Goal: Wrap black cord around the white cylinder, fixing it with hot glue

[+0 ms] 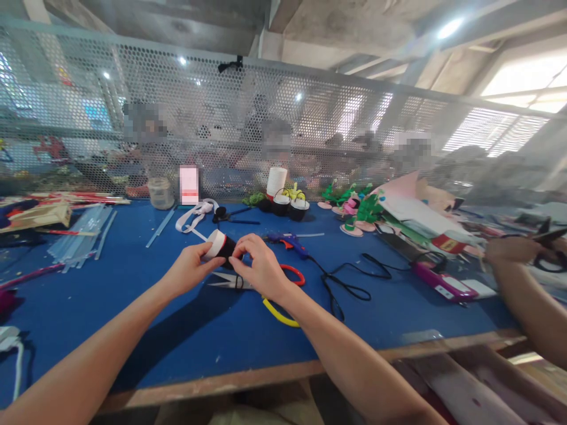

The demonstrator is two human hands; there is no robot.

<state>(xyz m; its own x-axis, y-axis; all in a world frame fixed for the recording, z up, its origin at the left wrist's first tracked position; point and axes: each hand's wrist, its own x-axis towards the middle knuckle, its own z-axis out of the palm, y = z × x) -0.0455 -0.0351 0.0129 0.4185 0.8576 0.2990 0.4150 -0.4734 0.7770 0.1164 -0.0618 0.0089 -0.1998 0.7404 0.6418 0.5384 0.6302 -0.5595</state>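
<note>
A small paper cup, white at one end and wrapped in black with a thin red edge, is held tilted above the blue table. My left hand grips its white end between thumb and fingers. At the black end, the fingers of my right hand are pinched together; a black cord loops down below them. What exactly those fingertips hold is partly hidden. Under my right hand and forearm lie scissors with one red and one yellow handle, blades pointing left. White ribbon lies just behind the cup.
A blue glue gun with a black cord lies behind my right hand. Black-wrapped cups and a white cup stack stand farther back. Glue sticks lie left. At right are a purple device and another person's hand with scissors.
</note>
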